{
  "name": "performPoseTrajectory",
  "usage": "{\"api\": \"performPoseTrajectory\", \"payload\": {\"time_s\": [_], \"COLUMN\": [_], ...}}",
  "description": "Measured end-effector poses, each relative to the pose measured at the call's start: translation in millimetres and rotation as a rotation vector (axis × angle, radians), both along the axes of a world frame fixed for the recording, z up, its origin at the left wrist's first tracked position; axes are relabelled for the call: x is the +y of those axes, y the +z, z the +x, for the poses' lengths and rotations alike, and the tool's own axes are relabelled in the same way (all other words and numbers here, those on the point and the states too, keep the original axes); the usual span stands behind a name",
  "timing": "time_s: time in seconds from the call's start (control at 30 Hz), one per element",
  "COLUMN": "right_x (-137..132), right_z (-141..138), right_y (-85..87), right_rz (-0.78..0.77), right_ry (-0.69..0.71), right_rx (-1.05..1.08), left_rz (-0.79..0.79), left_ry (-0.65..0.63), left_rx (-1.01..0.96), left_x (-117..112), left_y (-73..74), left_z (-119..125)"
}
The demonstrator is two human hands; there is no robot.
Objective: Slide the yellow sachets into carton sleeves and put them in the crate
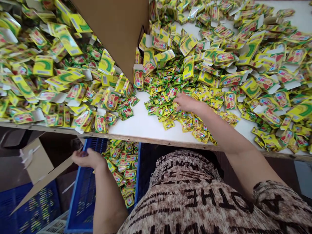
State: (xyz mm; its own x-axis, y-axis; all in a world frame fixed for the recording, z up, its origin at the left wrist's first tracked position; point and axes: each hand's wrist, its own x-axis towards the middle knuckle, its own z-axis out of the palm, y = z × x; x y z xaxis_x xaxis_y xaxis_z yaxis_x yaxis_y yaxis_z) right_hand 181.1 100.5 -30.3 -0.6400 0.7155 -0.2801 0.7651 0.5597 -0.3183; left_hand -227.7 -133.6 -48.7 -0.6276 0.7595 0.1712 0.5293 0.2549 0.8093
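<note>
My right hand [187, 102] reaches into a heap of small green and yellow sachets [161, 97] on the white table. Its fingers are bent together at a small sachet [172, 93] with a red print; the fingertips are partly hidden. My left hand [88, 158] is below the table edge, over the side of a blue crate [81, 191]. The fingers are loosely curled and apart, and nothing shows in them. Many filled yellow-green packets [125, 162] lie in that crate. Around the sachets lie small printed boxes [188, 68], several with white flaps standing up.
A tall brown cardboard sheet [119, 29] stands on the table between two heaps of boxes. More boxes [44, 66] spread to the left. The wooden table edge [151, 140] runs before my body. Cardboard [40, 161] and another blue crate [36, 208] are at lower left.
</note>
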Motion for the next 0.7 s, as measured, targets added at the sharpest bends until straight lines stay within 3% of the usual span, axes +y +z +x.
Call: {"api": "performPoseTrajectory", "payload": {"time_s": [0.07,0.1,0.13,0.2,0.27,0.37,0.43,0.5,0.57,0.63,0.7], "right_x": [-8.1,-13.7,-20.4,-36.6,-56.7,-91.2,-113.9,-132.6,-144.2,-146.5,-139.4], "right_z": [-1.9,-3.1,-4.3,-6.1,-5.5,3.1,15.3,32.5,52.3,70.6,83.1], "right_y": [2.5,4.3,6.5,11.5,15.6,15.4,10.1,3.5,-0.4,1.9,10.9], "right_rz": [0.018,0.019,0.025,0.067,0.128,0.150,0.113,0.068,0.015,0.001,0.078], "right_ry": [0.046,0.062,0.065,0.033,-0.027,-0.102,-0.150,-0.239,-0.394,-0.601,-0.814], "right_rx": [-0.027,-0.043,-0.055,-0.052,-0.007,0.062,0.101,0.181,0.336,0.552,0.796], "left_rz": [0.311,0.423,0.490,0.468,0.407,0.314,0.283,0.242,0.195,0.176,0.179], "left_ry": [0.289,0.312,0.212,-0.211,-0.531,-0.749,-0.808,-0.851,-0.878,-0.872,-0.861], "left_rx": [0.182,0.241,0.246,0.183,0.058,-0.016,-0.040,-0.054,-0.062,-0.065,-0.076], "left_x": [42.7,68.3,95.9,154.2,212.3,289.3,327.7,350.9,355.1,339.0,304.3], "left_y": [14.7,21.9,28.6,38.8,42.2,35.2,27.1,21.4,21.5,27.7,36.4], "left_z": [22.6,43.2,69.6,135.4,208.4,303.0,343.0,360.5,357.3,339.8,316.9]}}
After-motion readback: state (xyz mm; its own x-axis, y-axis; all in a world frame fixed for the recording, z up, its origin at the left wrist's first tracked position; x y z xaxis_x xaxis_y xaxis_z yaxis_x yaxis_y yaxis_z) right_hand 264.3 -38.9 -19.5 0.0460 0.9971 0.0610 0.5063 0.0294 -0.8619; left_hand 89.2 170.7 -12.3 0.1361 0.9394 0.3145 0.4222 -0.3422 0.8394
